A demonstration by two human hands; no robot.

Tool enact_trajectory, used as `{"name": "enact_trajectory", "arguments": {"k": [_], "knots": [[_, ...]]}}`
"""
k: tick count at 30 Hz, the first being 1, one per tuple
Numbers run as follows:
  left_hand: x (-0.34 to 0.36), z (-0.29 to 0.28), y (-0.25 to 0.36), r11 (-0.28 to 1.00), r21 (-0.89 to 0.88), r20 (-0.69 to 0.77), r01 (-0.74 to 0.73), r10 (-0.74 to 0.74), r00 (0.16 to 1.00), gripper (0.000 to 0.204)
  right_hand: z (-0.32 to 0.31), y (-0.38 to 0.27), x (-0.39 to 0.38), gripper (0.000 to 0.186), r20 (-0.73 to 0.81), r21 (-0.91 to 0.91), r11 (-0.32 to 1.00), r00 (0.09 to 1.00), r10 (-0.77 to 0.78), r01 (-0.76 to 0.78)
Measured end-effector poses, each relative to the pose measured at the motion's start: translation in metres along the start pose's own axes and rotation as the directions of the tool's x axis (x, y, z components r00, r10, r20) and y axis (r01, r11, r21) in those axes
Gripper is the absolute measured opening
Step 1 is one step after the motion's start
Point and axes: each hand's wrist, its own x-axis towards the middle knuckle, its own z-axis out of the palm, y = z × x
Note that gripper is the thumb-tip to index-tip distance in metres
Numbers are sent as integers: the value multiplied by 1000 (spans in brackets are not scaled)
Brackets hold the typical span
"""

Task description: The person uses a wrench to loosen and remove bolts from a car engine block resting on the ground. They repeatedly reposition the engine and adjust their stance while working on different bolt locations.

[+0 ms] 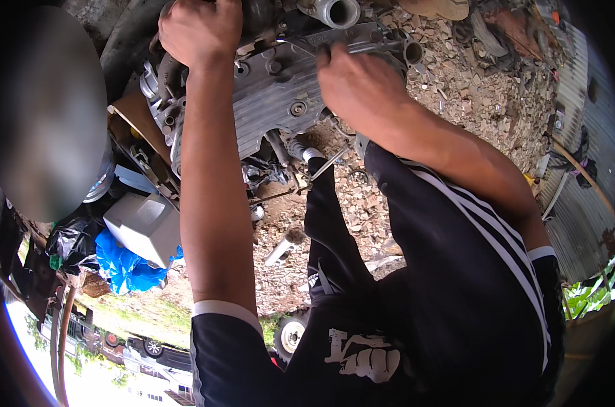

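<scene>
In front of me lies a large grey ribbed metal engine part (273, 102) with bolts and round bosses. My left hand (202, 30) is closed at its far left edge, next to a dark rounded part; what the fingers hold is hidden. Over the far right of the engine part, my right hand (358, 78) is closed with its thumb and fingers on a slim shiny metal tool (299, 45), whose exact kind I cannot make out. Beyond the hands sits a silver pipe mouth (341, 12), and a smaller tube end (413, 51) is right of my right hand.
Broken stone covers the ground (457, 108). At left stand a white foam box (145, 227) and a blue plastic bag (121, 264), below a large blurred grey shape (50, 115). A thin metal rod (329, 163) crosses near my legs. Corrugated sheeting (592, 136) borders the right.
</scene>
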Motion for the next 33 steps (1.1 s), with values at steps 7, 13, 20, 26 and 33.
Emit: {"name": "enact_trajectory", "arguments": {"k": [7,13,20,26,33], "knots": [[0,2,-4,997,81,-31,-7,10,999,30,39,126,-7,34,-177,368,928,984,16,51],[2,-3,1,998,48,65,49,-52,996,30,83,159,30,37,-268,462,866,961,-67,189],[2,-2,-1,1000,-16,18,-14,14,1000,31,93,156,55,39,-186,418,900,982,-44,120],[-1,12,-27,983,158,18,88,-92,996,47,101,158,70,41,-156,449,884,986,-63,128],[2,12,-29,967,187,59,172,-186,981,50,43,124,66,33,-153,260,965,988,7,33]]}}
